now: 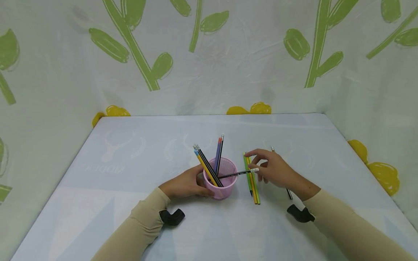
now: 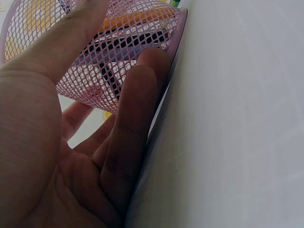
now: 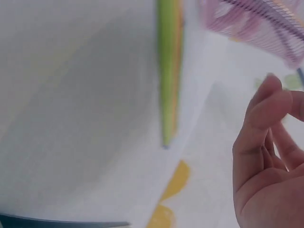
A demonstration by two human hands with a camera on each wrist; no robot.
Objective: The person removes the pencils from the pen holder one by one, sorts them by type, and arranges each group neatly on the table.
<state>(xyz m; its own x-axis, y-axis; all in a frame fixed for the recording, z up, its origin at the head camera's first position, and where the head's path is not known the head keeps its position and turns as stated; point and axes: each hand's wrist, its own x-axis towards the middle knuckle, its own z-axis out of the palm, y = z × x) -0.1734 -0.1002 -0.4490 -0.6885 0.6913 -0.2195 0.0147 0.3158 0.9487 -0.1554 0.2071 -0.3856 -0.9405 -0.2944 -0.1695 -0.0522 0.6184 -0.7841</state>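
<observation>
A pink mesh pencil cup [image 1: 225,190] stands on the table with several pencils in it. My left hand [image 1: 187,183] holds it from the left, thumb at the near side; its fingers [image 2: 135,109] lie against the mesh. Out of the cup toward the right leans a black pencil [image 1: 236,174], its white eraser end overlapping my right hand [image 1: 272,167] in the head view. That hand hovers over the green and yellow pencils [image 1: 256,192], fingers loosely bent. In the right wrist view, nothing shows between its fingers [image 3: 256,118].
Another dark pencil [image 1: 289,194] lies partly hidden beneath my right hand and wrist. Black curved pieces [image 1: 173,217] sit at both sleeve cuffs. Behind the table [image 1: 147,137] hangs a pale curtain [image 1: 212,79] printed with green leaves.
</observation>
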